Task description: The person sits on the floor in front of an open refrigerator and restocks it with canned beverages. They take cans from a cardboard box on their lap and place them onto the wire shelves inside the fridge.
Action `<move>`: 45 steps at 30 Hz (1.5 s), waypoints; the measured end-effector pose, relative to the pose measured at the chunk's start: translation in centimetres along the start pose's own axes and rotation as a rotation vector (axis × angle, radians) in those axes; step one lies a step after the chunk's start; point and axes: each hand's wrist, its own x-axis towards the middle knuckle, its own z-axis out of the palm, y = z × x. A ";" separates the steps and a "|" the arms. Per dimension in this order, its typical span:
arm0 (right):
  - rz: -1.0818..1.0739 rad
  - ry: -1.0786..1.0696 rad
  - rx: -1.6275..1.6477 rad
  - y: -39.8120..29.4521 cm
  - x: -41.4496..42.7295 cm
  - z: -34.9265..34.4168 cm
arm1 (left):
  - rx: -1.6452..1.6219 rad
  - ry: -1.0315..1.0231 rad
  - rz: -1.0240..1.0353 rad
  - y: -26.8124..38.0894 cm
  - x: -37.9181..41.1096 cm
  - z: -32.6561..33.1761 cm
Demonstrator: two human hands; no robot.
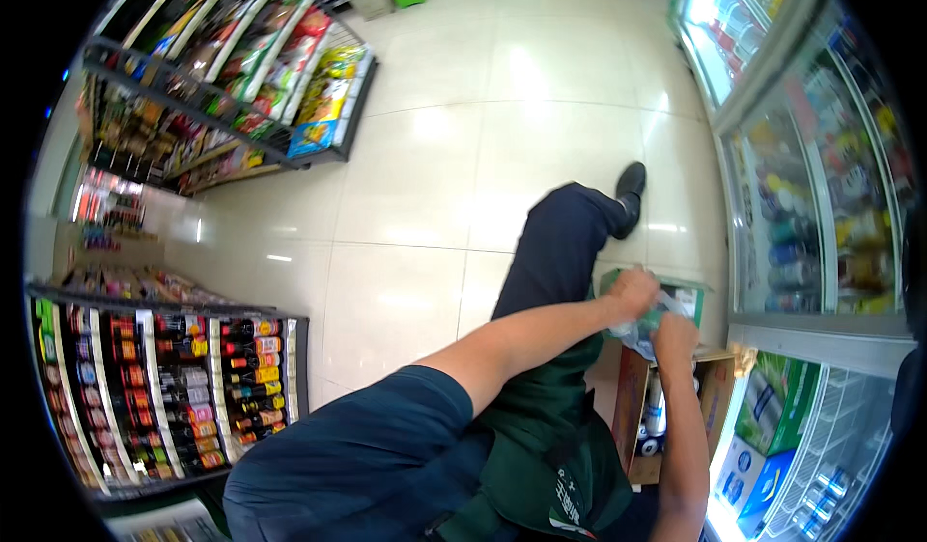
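Note:
Both of my hands grip crumpled clear plastic wrap (639, 341) near the refrigerators. My left hand (632, 294) has its fingers closed on the upper part of the wrap, and my right hand (675, 336) holds it a little lower and to the right. Beneath and behind the hands lies a green box (694, 303), partly hidden by them. Below it stands a cardboard box (634, 390) with its top open, and cans (655, 408) show inside, partly covered by my right forearm.
Glass-door refrigerators (786, 216) line the right side; the lower one (833, 412) shows boxes and cans on wire racks. Shelves of bottles (181, 390) stand at left, with a rack of packaged snacks (253, 71) above. My leg and shoe (631, 187) extend over the tiled floor.

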 end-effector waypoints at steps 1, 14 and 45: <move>-0.046 -0.078 -0.017 0.5 -0.2 -0.5 | -0.005 0.046 -0.054 0.2 -0.4 1.2; 0.055 -0.314 0.015 1.9 0.0 2.5 | -0.004 0.012 -0.013 1.2 -0.9 1.8; 1.330 1.351 0.395 30.1 -34.4 -8.0 | 0.143 -0.068 0.172 -3.5 1.4 0.4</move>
